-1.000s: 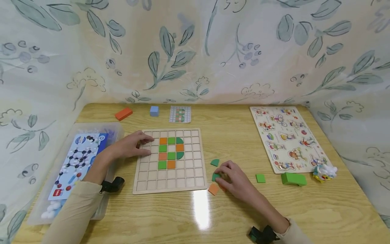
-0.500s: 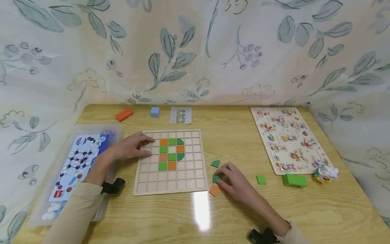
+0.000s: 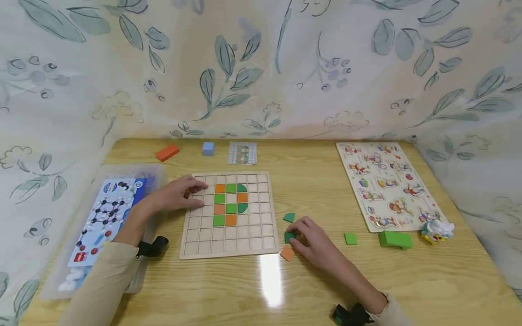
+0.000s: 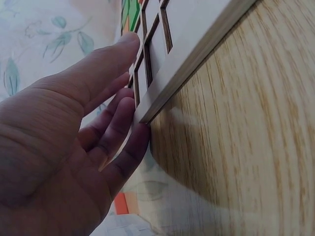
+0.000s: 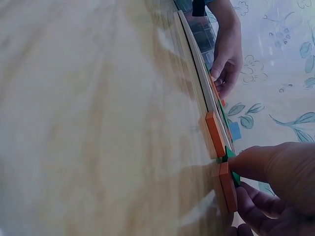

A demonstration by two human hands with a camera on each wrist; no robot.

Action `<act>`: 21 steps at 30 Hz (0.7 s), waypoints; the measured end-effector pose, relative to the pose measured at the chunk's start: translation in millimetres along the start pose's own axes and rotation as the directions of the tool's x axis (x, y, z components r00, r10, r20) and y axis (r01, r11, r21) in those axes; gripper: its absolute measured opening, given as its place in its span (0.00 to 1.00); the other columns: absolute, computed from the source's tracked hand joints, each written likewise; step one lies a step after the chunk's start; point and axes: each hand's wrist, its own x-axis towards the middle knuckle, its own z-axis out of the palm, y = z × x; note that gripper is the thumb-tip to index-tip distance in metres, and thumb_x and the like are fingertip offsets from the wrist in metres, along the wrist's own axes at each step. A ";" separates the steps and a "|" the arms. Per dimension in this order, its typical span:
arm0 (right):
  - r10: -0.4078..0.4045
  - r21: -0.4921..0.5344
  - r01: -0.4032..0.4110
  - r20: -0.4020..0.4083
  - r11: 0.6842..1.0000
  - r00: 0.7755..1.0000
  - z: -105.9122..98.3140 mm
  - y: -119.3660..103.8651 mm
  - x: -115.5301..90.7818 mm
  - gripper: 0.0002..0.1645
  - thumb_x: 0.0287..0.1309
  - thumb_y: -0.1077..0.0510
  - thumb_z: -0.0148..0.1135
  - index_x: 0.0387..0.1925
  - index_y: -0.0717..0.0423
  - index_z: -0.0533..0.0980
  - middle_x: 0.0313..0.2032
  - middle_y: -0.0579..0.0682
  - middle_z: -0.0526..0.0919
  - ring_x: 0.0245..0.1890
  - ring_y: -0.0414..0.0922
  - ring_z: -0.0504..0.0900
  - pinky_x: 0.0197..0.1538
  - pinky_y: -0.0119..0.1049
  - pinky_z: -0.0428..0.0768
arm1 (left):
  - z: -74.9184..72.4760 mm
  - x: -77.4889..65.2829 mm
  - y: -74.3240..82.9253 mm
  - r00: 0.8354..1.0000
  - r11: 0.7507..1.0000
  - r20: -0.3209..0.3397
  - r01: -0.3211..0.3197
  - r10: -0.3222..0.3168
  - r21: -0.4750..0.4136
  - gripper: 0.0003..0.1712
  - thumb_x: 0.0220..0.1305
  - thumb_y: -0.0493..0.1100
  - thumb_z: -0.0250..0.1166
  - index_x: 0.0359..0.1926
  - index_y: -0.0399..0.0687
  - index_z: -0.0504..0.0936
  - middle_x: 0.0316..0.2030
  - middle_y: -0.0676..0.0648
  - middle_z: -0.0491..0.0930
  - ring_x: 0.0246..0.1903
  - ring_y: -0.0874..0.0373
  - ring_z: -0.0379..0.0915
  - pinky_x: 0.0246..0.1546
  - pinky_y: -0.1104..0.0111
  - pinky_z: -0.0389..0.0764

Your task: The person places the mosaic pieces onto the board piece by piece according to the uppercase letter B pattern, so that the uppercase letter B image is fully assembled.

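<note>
A wooden grid board (image 3: 228,246) lies on the table, with orange, green and dark green tiles set in several of its cells. My left hand (image 3: 175,194) rests at the board's left edge, thumb over the rim and fingers loosely bent in the left wrist view. Right of the board, my right hand (image 3: 311,242) pinches a dark green quarter-round tile (image 3: 289,237) between thumb and finger, low at the tabletop. Close by lie another dark green quarter-round tile (image 3: 289,217) and an orange tile (image 3: 287,253). A second orange tile (image 5: 228,187) shows beside the fingers in the right wrist view.
A pattern card (image 3: 242,153), a blue cube (image 3: 208,148) and a red block (image 3: 167,153) sit behind the board. The plastic box (image 3: 140,276) is at left. To the right are a green tile (image 3: 350,238), a green block (image 3: 395,240), a toy (image 3: 437,231) and a picture puzzle (image 3: 367,206).
Both hands stay in nearly the same places. The right fingers remain at the dark green tile, and the whole head view has shifted only slightly.
</note>
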 end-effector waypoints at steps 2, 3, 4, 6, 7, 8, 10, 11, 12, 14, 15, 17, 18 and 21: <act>0.008 0.005 -0.008 -0.002 1.000 1.000 0.5 0.9 -0.6 0.11 0.60 0.62 0.64 0.44 0.51 0.78 0.42 0.45 0.77 0.41 0.40 0.78 0.45 0.34 0.78 | 0.9 1.8 0.0 1.000 1.000 0.004 0.000 0.000 0.011 0.30 0.62 0.50 0.68 0.62 0.42 0.75 0.45 0.44 0.72 0.41 0.54 0.64 0.42 0.65 0.67; 0.007 0.007 -0.007 -0.003 1.000 1.000 0.8 1.4 -0.9 0.11 0.60 0.62 0.64 0.44 0.51 0.78 0.42 0.45 0.77 0.40 0.40 0.79 0.44 0.34 0.78 | 1.3 2.5 -0.6 1.000 1.000 0.007 -0.001 0.001 0.016 0.30 0.62 0.50 0.68 0.62 0.43 0.75 0.45 0.44 0.72 0.40 0.54 0.64 0.42 0.65 0.67; 0.006 0.010 -0.006 -0.005 1.000 1.000 1.0 1.9 -1.1 0.11 0.60 0.62 0.64 0.44 0.51 0.78 0.42 0.46 0.77 0.40 0.41 0.79 0.44 0.33 0.79 | 1.4 2.9 -0.6 1.000 1.000 0.006 -0.006 0.006 0.024 0.30 0.61 0.50 0.68 0.62 0.43 0.75 0.44 0.45 0.72 0.40 0.55 0.64 0.41 0.65 0.67; 0.006 0.018 -0.006 -0.008 1.000 1.000 1.6 2.5 -1.5 0.11 0.60 0.62 0.64 0.44 0.51 0.78 0.42 0.46 0.77 0.40 0.41 0.80 0.44 0.32 0.80 | 1.8 4.5 -1.5 1.000 0.999 0.004 -0.006 0.006 0.034 0.30 0.61 0.51 0.68 0.62 0.44 0.75 0.43 0.46 0.71 0.39 0.55 0.63 0.41 0.64 0.66; 0.005 0.022 -0.005 -0.006 1.000 1.000 1.4 2.5 -1.3 0.11 0.60 0.62 0.64 0.44 0.51 0.78 0.42 0.47 0.77 0.40 0.41 0.81 0.43 0.32 0.80 | 2.0 4.1 -2.1 1.000 0.999 0.000 -0.010 0.010 0.037 0.30 0.61 0.51 0.68 0.62 0.44 0.75 0.43 0.46 0.71 0.38 0.55 0.63 0.41 0.64 0.66; 0.005 0.024 -0.005 -0.004 1.000 1.000 1.1 2.6 -1.4 0.11 0.60 0.62 0.64 0.44 0.51 0.78 0.41 0.47 0.77 0.39 0.41 0.81 0.43 0.32 0.80 | 2.2 4.0 -2.2 1.000 0.999 -0.002 -0.014 0.015 0.033 0.30 0.61 0.51 0.68 0.62 0.44 0.75 0.43 0.46 0.71 0.39 0.55 0.63 0.42 0.64 0.66; 0.007 0.034 -0.007 0.000 0.999 1.000 0.5 2.6 -1.6 0.10 0.60 0.62 0.64 0.44 0.51 0.78 0.41 0.47 0.77 0.39 0.42 0.81 0.42 0.32 0.80 | 2.5 3.5 -2.5 1.000 0.999 -0.004 -0.019 0.019 0.027 0.30 0.61 0.51 0.68 0.62 0.44 0.75 0.44 0.46 0.71 0.39 0.55 0.63 0.43 0.64 0.66; 0.007 0.036 -0.008 0.004 0.999 1.000 0.4 2.4 -1.4 0.10 0.60 0.62 0.64 0.44 0.51 0.78 0.41 0.47 0.78 0.39 0.41 0.81 0.42 0.32 0.80 | 2.5 3.2 -2.7 1.000 1.000 -0.004 -0.016 0.016 0.022 0.30 0.61 0.50 0.68 0.62 0.44 0.75 0.44 0.46 0.72 0.40 0.55 0.63 0.43 0.64 0.67; 0.008 0.040 -0.008 0.007 0.999 1.000 0.3 2.3 -1.2 0.10 0.60 0.62 0.64 0.44 0.51 0.78 0.41 0.47 0.78 0.39 0.41 0.80 0.42 0.32 0.79 | 2.3 2.8 -2.7 1.000 1.000 -0.004 -0.014 0.015 0.018 0.31 0.61 0.50 0.68 0.62 0.43 0.75 0.44 0.45 0.72 0.40 0.55 0.63 0.43 0.64 0.67; 0.012 0.053 -0.012 0.003 0.999 1.000 0.8 2.8 -2.2 0.10 0.60 0.62 0.64 0.44 0.51 0.78 0.40 0.46 0.78 0.38 0.39 0.79 0.41 0.31 0.79 | 2.7 2.8 -2.1 1.000 1.000 0.002 -0.013 0.013 0.012 0.31 0.61 0.50 0.68 0.62 0.43 0.75 0.45 0.45 0.72 0.40 0.55 0.63 0.43 0.64 0.67; 0.017 0.065 -0.017 -0.003 0.998 1.000 0.9 2.8 -2.4 0.10 0.59 0.62 0.65 0.43 0.51 0.78 0.39 0.46 0.78 0.37 0.38 0.78 0.40 0.30 0.78 | 2.9 3.0 -2.1 1.000 1.000 0.004 -0.013 0.012 0.010 0.31 0.62 0.51 0.68 0.62 0.43 0.75 0.45 0.45 0.72 0.40 0.55 0.63 0.43 0.64 0.67; 0.022 0.086 -0.020 -0.025 0.996 0.999 1.1 3.2 -2.8 0.10 0.58 0.62 0.66 0.42 0.50 0.78 0.37 0.44 0.78 0.35 0.35 0.77 0.38 0.29 0.77 | 3.1 3.4 -2.5 1.000 1.000 0.008 -0.008 0.008 0.008 0.31 0.62 0.50 0.67 0.63 0.43 0.74 0.45 0.45 0.71 0.40 0.55 0.63 0.43 0.64 0.67; 0.024 0.098 -0.020 -0.038 0.995 0.999 1.2 3.7 -3.2 0.10 0.58 0.63 0.66 0.41 0.50 0.78 0.35 0.43 0.78 0.34 0.33 0.76 0.37 0.28 0.77 | 3.0 3.6 -2.6 1.000 1.000 0.008 -0.005 0.005 0.009 0.31 0.62 0.50 0.67 0.63 0.43 0.74 0.44 0.45 0.71 0.40 0.55 0.63 0.42 0.64 0.67; 0.006 0.124 0.004 -0.081 0.992 0.997 1.6 5.3 -3.7 0.10 0.56 0.64 0.67 0.39 0.49 0.78 0.32 0.41 0.77 0.31 0.31 0.72 0.34 0.27 0.75 | 3.0 4.3 -3.2 1.000 1.000 0.005 0.006 -0.006 0.015 0.30 0.62 0.50 0.68 0.63 0.44 0.74 0.44 0.45 0.71 0.40 0.54 0.63 0.42 0.63 0.67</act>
